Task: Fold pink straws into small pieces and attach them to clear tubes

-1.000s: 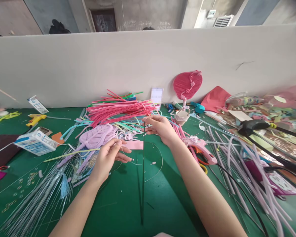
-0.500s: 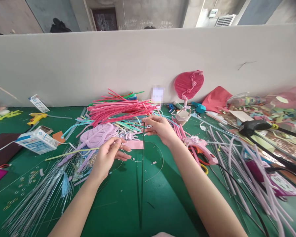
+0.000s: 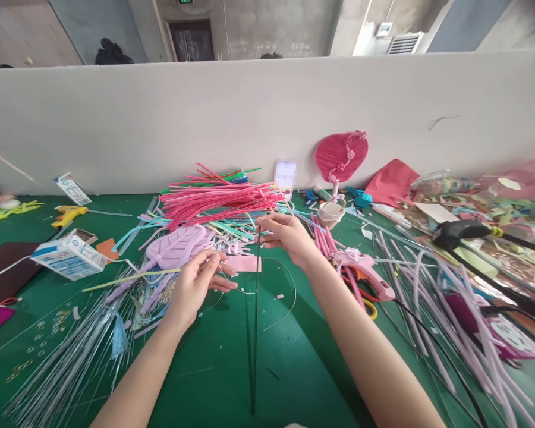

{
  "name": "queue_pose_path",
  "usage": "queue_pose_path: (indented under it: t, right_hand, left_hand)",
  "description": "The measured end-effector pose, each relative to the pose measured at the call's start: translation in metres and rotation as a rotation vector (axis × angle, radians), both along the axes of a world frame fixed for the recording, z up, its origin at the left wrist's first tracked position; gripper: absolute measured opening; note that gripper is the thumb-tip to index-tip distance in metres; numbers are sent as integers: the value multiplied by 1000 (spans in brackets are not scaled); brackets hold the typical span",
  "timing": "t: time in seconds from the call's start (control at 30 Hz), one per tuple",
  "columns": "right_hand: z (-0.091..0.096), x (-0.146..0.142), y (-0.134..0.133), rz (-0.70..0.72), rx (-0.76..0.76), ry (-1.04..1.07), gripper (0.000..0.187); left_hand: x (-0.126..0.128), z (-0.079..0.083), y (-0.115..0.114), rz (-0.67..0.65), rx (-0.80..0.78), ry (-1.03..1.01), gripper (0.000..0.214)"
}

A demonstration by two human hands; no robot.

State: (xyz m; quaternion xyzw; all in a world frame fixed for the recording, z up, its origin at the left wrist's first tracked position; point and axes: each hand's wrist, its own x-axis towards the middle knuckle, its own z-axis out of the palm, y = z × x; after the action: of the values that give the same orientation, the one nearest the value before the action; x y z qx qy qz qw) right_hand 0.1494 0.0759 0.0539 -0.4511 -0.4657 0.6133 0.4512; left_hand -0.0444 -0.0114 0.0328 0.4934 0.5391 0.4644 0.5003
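My right hand (image 3: 286, 235) pinches the top end of a long thin dark green rod (image 3: 254, 333) that runs down toward me over the green table (image 3: 294, 368). My left hand (image 3: 195, 286) is closed in a pinch on a thin clear wire (image 3: 267, 297) that curves in a loop on the table. A small pink rectangular strip (image 3: 246, 263) lies between the two hands. A lilac leaf-shaped piece (image 3: 176, 245) sits just beyond my left hand.
A heap of pink pipe cleaners (image 3: 216, 199) lies behind the hands. A pink glue gun (image 3: 365, 274) rests right of my right arm, a yellow glue gun (image 3: 66, 214) and a white carton (image 3: 69, 257) at the left. Clear strands (image 3: 71, 356) spread front left. A white partition (image 3: 267, 119) backs the table.
Both hands hold nearly the same pose; the view has shifted slightly downward in the frame. The rod and wire stay where they were.
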Motion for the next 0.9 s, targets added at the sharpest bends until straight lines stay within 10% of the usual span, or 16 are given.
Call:
queue_pose_path:
  t: [0.9]
  right_hand:
    - [-41, -7, 15, 63, -94, -324, 14]
  left_hand:
    - [-9, -13, 5, -172, -276, 161, 38]
